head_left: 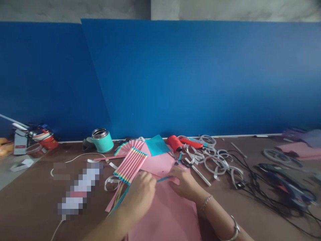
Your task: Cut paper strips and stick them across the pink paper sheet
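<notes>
Pink paper (168, 211) lies on the brown table beneath both hands. My left hand (143, 189) is over its upper left part with the fingers curled; what they hold, if anything, is hidden. My right hand (181, 180) has its fingers bent at the right end of a thin blue strip (163, 179), which spans the gap between the hands. Just beyond my left hand rests a pleated pink piece with blue edges (131, 164). Farther back a blue paper square (157, 145) lies on more pink paper (156, 164).
A turquoise cup (103, 142) and red tools (175, 143) stand near the blue partition (175, 77). White strip coils (215, 164) and black cables (260, 187) spread to the right. At left is a pixelated object (80, 189) with a white cord.
</notes>
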{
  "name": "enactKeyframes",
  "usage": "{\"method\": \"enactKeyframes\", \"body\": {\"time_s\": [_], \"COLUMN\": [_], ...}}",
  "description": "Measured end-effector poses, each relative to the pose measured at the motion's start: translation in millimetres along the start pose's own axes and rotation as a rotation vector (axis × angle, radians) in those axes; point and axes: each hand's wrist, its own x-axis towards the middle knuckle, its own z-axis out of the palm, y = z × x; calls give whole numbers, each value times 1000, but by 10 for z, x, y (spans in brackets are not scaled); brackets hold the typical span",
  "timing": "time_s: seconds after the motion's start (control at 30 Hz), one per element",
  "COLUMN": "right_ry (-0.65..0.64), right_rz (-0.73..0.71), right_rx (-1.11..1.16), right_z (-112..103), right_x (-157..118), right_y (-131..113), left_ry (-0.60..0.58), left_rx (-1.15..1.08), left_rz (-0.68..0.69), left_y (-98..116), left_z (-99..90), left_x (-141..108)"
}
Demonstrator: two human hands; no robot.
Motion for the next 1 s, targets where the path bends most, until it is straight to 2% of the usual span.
{"method": "enactKeyframes", "body": {"time_s": [0.1,0.17,0.37,0.57,0.7,0.8,0.87,0.93,1.0], "right_ry": [-53,-52,-54,-67,66,107,25,-123,-237], "right_rz": [16,44,31,93,123,212,336,446,529], "right_rx": [-69,-109,-160,-214,-129,59,288,566,735], "right_z": [34,50,21,-74,-78,-46,-15,21,56], "right_x": [-5,-11,-51,-60,-30,10,43,78,110], "right_y": [-42,-35,35,48,37,-39,-140,-266,-390], "left_ry": [-44,-89,-96,-93,-54,37,155,299,408], "left_rx": [12,16,-14,-93,-87,-38,8,54,86], "left_rz": [-299,-417,-493,-573,-499,-374,-233,-55,89], "left_y": [-377,-516,-522,-506,-488,-426,-356,-267,-168], "left_z": [-117,-87,91,48,23,21,33,53,76], "left_x": [-12,-31,-50,-56,-58,-77,-111,-154,-195]}}
